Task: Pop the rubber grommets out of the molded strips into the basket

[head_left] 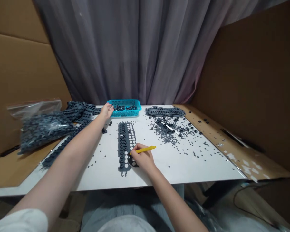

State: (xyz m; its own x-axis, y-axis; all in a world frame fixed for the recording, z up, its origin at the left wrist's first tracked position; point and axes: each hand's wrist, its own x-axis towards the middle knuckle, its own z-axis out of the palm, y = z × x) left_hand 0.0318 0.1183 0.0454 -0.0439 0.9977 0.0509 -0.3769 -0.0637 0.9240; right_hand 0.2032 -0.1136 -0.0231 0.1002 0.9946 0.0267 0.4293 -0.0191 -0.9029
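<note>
My right hand point(142, 158) grips a yellow pencil-like stick point(145, 149) and rests on the lower part of a dark grey perforated rubber strip point(122, 141). Many of the strip's holes show the white table through them, while other spots still hold dark rings. My left hand point(107, 110) reaches far forward to the front rim of a turquoise plastic mesh basket point(132, 111), which holds small dark rubber pieces point(125, 108). Whether that hand holds anything is hidden by its fingers.
Small black rings lie scattered over the white table point(183, 167). A grey scrap pile point(166, 130) and a perforated sheet point(165, 111) sit at the back right. A plastic bag of dark rubber strips point(45, 129) lies at the left, with cardboard walls on both sides and a grey curtain behind.
</note>
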